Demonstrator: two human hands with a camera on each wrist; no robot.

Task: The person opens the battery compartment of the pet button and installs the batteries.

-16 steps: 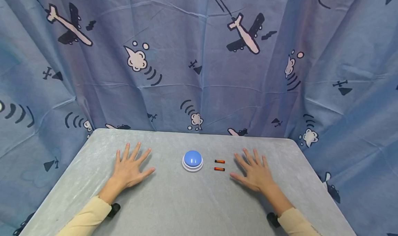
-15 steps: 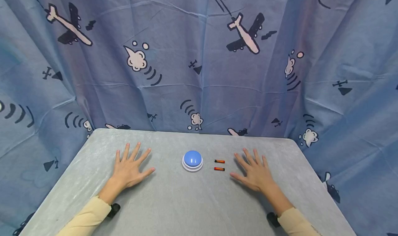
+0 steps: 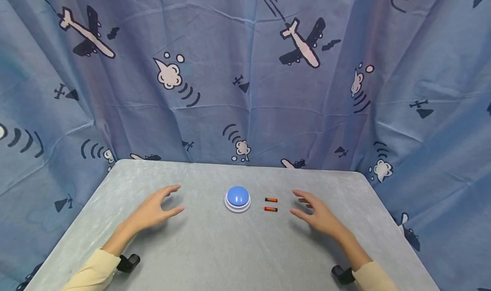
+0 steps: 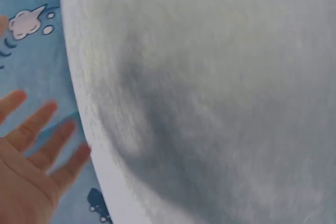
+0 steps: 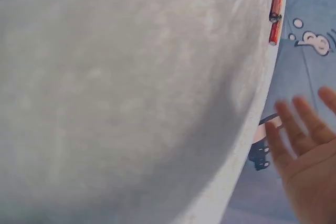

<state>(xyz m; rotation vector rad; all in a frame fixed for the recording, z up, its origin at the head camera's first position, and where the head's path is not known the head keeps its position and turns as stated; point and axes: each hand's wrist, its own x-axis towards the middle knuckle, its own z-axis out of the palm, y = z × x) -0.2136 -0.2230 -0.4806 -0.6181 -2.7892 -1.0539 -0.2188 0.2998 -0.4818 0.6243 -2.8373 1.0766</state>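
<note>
A round push button (image 3: 238,197) with a blue dome on a white base sits near the middle of the table. Just right of it lie two small batteries, orange-red with black ends: a far battery (image 3: 271,200) and a near battery (image 3: 270,209). My left hand (image 3: 155,210) hovers left of the button, turned on edge, thumb apart from the fingers, holding nothing. To the right of the batteries, my right hand (image 3: 318,214) is raised in a similar pose, also holding nothing. Both batteries (image 5: 274,18) show at the table edge in the right wrist view.
The grey table (image 3: 238,257) has rounded far corners. Behind and at both sides hangs a blue curtain (image 3: 215,90) printed with planes and clouds. Each wrist wears a black camera, the left one (image 3: 128,263) and the right one (image 3: 342,275).
Both hands were palm down with fingers spread. Now they have lifted and turned on edge, drawn slightly toward me. The button and batteries have not moved.
</note>
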